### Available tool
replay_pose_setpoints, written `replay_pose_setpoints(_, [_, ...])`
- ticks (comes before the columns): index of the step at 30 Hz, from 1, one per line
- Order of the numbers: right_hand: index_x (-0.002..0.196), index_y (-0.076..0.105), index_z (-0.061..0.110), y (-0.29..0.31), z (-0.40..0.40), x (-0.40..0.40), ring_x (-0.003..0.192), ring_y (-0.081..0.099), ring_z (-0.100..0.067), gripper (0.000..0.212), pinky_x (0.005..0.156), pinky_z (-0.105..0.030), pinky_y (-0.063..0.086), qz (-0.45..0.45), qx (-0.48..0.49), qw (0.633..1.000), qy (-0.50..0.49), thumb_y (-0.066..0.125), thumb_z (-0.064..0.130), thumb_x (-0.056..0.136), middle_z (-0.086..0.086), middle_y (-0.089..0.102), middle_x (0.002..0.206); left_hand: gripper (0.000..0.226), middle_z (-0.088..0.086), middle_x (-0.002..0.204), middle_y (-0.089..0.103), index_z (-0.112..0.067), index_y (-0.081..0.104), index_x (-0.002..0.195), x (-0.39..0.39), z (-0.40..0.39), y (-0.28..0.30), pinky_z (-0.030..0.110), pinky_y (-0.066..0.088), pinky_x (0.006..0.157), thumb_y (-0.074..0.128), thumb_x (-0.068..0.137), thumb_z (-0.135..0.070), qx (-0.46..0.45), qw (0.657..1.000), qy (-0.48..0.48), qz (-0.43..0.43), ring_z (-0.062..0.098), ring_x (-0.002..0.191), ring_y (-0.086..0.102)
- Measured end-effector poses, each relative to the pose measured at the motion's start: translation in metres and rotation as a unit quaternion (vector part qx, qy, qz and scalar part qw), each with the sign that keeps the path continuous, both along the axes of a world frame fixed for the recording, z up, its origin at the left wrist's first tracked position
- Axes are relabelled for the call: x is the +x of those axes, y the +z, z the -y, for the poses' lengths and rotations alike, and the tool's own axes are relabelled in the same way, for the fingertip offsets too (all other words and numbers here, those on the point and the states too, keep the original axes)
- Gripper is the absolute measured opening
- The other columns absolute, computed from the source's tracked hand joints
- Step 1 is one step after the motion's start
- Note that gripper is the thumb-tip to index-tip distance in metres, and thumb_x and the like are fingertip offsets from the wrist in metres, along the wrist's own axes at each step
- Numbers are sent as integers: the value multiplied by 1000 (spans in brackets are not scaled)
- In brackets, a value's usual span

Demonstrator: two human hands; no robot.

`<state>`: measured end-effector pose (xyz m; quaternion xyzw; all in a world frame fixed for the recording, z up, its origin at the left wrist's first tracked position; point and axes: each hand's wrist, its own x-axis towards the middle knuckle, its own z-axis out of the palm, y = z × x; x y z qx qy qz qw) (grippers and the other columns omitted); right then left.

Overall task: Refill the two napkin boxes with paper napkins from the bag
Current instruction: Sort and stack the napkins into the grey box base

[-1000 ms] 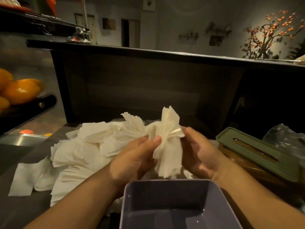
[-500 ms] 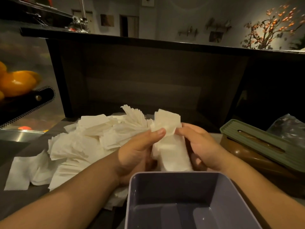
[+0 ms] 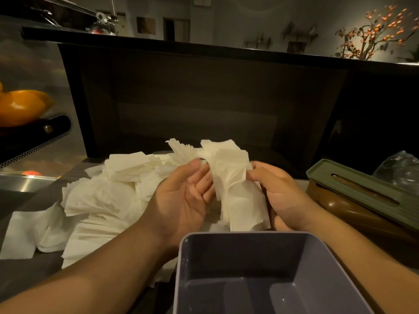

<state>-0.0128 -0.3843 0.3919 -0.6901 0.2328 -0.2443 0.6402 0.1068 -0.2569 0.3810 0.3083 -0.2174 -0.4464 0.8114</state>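
Loose napkin heap (image 3: 102, 200) left; green-lidded box (image 3: 353, 191), perhaps bag (image 3: 401, 168), right.

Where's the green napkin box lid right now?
In the head view, the green lid sits at the right, on the brown box, just beyond the right hand and beside the plastic bag.
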Motion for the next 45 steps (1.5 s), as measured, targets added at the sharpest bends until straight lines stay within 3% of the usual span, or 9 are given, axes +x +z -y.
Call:
replay_pose_setpoints(2, [124, 63, 26, 0, 0, -2, 99, 73, -20, 24, 81, -38, 61, 49, 13, 999, 18, 52, 29, 102, 1, 75, 110, 33, 10, 106, 74, -11, 63, 121, 2, 0, -1, 35, 60, 72, 47, 99, -30, 47, 999, -23, 5, 23, 91, 73])
replay_pose_setpoints(11, [113, 64, 28, -1, 2, -9, 91, 76, -11, 36, 65, -24, 60, 169, 69, 980, 76, 62, 27, 77, 8, 78, 95, 82, 7, 103, 76, -13, 65, 107, 5, -3, -1, 38, 53, 83, 18, 86, -77, 226, 951, -149, 151, 24, 92, 73])
replay_pose_setpoints(14, [126, 63, 25, -3, 3, -14, 103, 74, -19, 65, 74, -30, 61, 199, 95, 970, 106, 79, 46, 67, 0, 77, 112, 86, 9, 118, 71, -12, 65, 124, 8, -6, -3, 45, 44, 106, 19, 88, -74, 208, 945, -144, 206, 27, 112, 66])
replay_pose_setpoints(17, [127, 61, 32, -3, 9, -14, 101, 74, -19, 47, 75, -31, 61, 133, 66, 985, 91, 66, 48, 83, 4, 77, 109, 91, 3, 139, 59, -17, 55, 138, 8, -6, -8, 45, 33, 115, 38, 78, -83, 155, 934, -155, 281, 24, 132, 52])
replay_pose_setpoints(22, [120, 66, 25, 0, 12, -6, 100, 74, -21, 23, 84, -41, 61, -7, 0, 997, 72, 55, 23, 100, -1, 76, 111, 78, 5, 127, 65, -29, 55, 131, 6, -4, -15, 35, 53, 93, 80, 64, -62, 45, 954, -121, 271, 27, 119, 62])
replay_pose_setpoints(28, [111, 67, 24, -6, 3, 3, 87, 76, -15, 16, 72, -33, 63, -12, 21, 999, 36, 63, 25, 96, 5, 78, 94, 78, 7, 125, 63, -22, 42, 135, 9, -1, -18, 45, 54, 93, 83, 68, -25, 62, 922, -71, 375, 32, 120, 60])
replay_pose_setpoints(34, [116, 68, 29, -9, 3, 2, 97, 75, -13, 21, 84, -40, 63, -15, -27, 999, 30, 66, 29, 95, 9, 77, 105, 33, -1, 106, 75, -29, 61, 114, 6, 10, -20, 44, 56, 87, 64, 82, -31, 84, 976, -26, 199, 21, 101, 71])
replay_pose_setpoints(40, [117, 54, 45, -12, 2, 0, 99, 63, -1, 40, 76, -18, 58, 16, -198, 979, -37, 76, 34, 85, 23, 61, 108, 29, 4, 111, 74, -22, 64, 117, 1, 8, -21, 54, 50, 98, 53, 94, -35, 123, 979, 31, 161, 27, 104, 70])
replay_pose_setpoints(45, [102, 57, 44, -3, 2, -5, 93, 58, 2, 33, 76, -11, 53, 17, -314, 949, 0, 74, 49, 74, 20, 59, 98, 48, 6, 113, 73, -23, 57, 128, 1, 4, -13, 47, 59, 81, 47, 89, -50, 104, 990, -45, 85, 30, 100, 71])
